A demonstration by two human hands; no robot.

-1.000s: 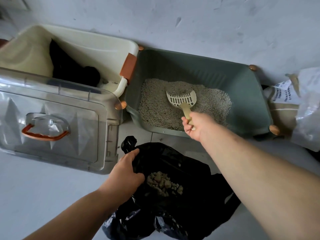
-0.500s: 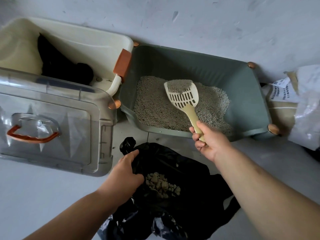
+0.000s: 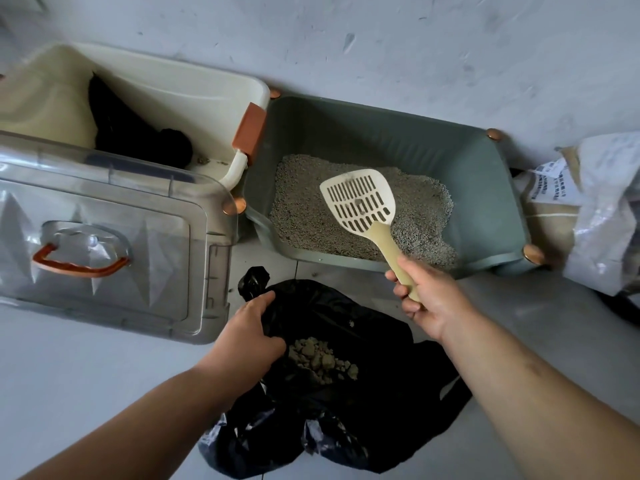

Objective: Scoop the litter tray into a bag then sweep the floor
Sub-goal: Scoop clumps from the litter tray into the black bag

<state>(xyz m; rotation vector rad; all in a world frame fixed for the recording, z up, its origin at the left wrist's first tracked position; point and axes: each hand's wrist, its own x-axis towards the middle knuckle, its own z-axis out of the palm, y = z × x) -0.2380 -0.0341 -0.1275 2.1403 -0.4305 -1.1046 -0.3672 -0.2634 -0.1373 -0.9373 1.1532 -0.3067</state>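
A green litter tray [image 3: 485,188] stands against the wall with grey litter [image 3: 304,216] in it. My right hand [image 3: 429,299] grips the handle of a cream slotted scoop [image 3: 360,200], held above the litter near the tray's front edge; only a small bit clings to its slots. A black bag [image 3: 381,358] lies on the floor in front of the tray, with a pile of litter clumps [image 3: 322,358] inside. My left hand [image 3: 249,330] holds the bag's left rim, keeping it open.
A cream bin [image 3: 194,95] with a dark item inside sits left of the tray. A clear lid [image 3: 114,237] with an orange handle lies in front of it. Plastic-wrapped sacks [image 3: 602,209] lean at the right. The wall runs close behind.
The scoop has risen out of the litter and drawn back toward me; the litter it carried has sifted through the slots. My left hand has stayed on the bag.
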